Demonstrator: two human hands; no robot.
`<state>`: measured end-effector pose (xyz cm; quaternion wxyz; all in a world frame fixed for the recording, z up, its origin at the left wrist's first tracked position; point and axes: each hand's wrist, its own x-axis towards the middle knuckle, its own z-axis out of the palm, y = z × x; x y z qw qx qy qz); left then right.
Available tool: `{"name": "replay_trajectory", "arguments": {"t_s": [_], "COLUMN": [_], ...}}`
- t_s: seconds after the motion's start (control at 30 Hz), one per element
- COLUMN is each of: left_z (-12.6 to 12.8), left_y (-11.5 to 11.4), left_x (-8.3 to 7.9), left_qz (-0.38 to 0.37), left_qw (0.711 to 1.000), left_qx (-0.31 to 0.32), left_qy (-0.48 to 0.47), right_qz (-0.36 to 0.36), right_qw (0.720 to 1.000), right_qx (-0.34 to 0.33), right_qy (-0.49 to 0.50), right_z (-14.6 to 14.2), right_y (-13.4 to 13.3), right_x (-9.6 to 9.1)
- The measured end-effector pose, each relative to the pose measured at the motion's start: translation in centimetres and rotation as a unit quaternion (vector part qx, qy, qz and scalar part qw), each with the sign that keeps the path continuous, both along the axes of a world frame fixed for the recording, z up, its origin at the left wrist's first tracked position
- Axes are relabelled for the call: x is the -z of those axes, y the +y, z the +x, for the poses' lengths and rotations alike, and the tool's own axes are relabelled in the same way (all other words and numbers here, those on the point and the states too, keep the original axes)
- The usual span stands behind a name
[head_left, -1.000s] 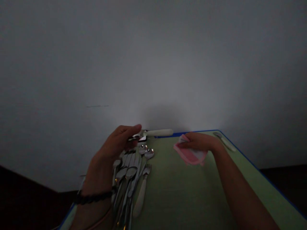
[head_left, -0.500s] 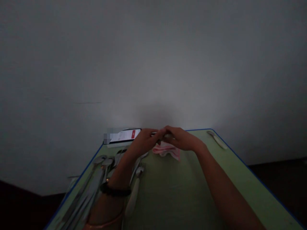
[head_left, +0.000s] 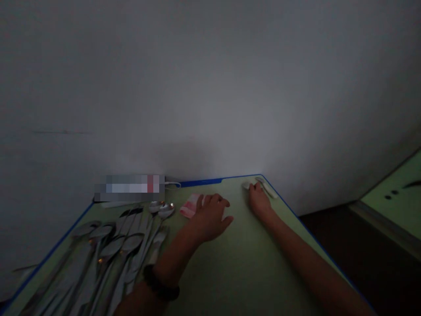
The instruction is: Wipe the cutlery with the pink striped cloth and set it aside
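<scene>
My left hand lies flat on the green table with its fingers spread, holding nothing. Its far side rests against a folded pink cloth. My right hand reaches to the far right corner, fingers together on a white-handled utensil that lies beside another white-handled piece at the table's edge. A dark band circles my left wrist. The light is dim and small details are hard to make out.
Several metal spoons and forks lie in a row at the left of the table. A blurred flat device with a cable sits at the back edge against the wall. A second green surface shows at the far right.
My hands have parted: the left came down flat beside the pink cloth, and the right went out to the far right corner with the white-handled utensil. The view swung right.
</scene>
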<state>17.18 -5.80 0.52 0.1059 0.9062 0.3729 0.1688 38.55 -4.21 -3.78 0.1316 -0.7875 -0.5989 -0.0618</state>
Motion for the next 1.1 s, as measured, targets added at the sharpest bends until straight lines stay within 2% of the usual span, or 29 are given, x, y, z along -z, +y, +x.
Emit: {"name": "replay_trajectory", "arguments": {"t_s": [0.1,0.2,0.4,0.57,0.73,0.93,1.0,1.1], "left_z": [1.8,3.8,8.3,11.9,14.2,15.0,15.3,16.1], "left_y": [-0.8,-0.6,1.4,3.6,5.3,6.0,6.3,6.9], "left_x": [1.8,3.7,5.9,7.3,7.8,7.3,7.1,7.1], "left_qz": [0.017,0.039,0.106,0.123,0.136,0.132,0.126,0.112], "left_qw": [1.0,0.998,0.993,0.991,0.988,0.989,0.99,0.991], "left_qx": [-0.004,-0.021,-0.032,-0.041,-0.065,-0.061,-0.055,-0.058], "left_qy": [0.025,0.044,0.04,0.031,0.025,0.032,0.035,0.036], "right_qz": [-0.004,-0.012,-0.009,-0.005,0.014,0.074,0.111,0.1], "right_qw": [1.0,1.0,1.0,0.998,0.997,0.995,0.991,0.99], "right_qx": [0.015,0.011,-0.004,-0.044,-0.027,-0.038,-0.044,-0.051], "right_qy": [-0.013,-0.011,0.021,0.05,0.066,0.059,0.057,0.086], "right_z": [1.3,2.1,4.2,5.7,6.4,8.2,9.2,10.6], "right_y": [-0.8,-0.5,0.6,1.0,1.1,-0.5,-0.8,-0.4], "right_x": [0.8,0.9,0.4,0.0,0.2,0.2,0.6,1.8]}}
